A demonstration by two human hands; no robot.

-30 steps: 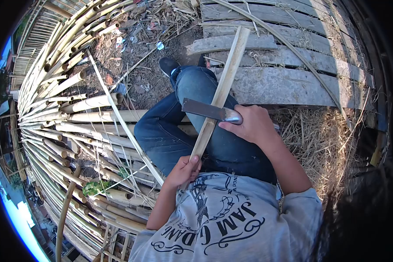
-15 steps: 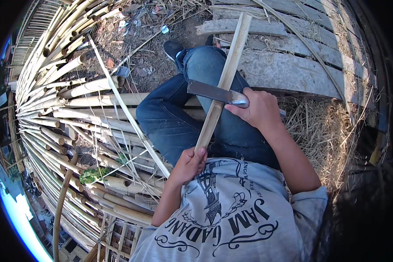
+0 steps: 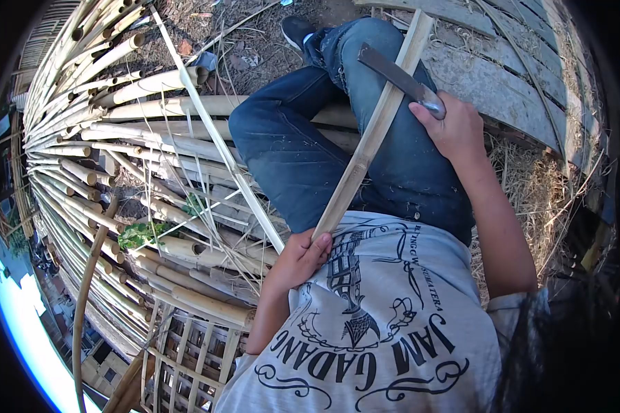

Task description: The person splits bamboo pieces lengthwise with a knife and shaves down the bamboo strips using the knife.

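Observation:
My left hand [image 3: 302, 258] grips the near end of a long split bamboo strip [image 3: 365, 148], close to my shirt. The strip slants up and to the right across my thigh. My right hand [image 3: 455, 124] is closed around the handle of a broad-bladed knife [image 3: 399, 77]. Its dark blade lies across the strip's upper part and points to the upper left. The handle is mostly hidden in my fist.
Bamboo poles [image 3: 165, 107] fan out on the left, with a thin pale strip [image 3: 217, 138] lying over them. Wooden planks [image 3: 492, 82] are at the upper right, above a heap of shavings [image 3: 530, 199]. A bamboo lattice [image 3: 189, 351] stands at the lower left.
The knife and my right hand have moved up along the strip, towards its far end. The view has shifted, so my legs and both hands appear further right.

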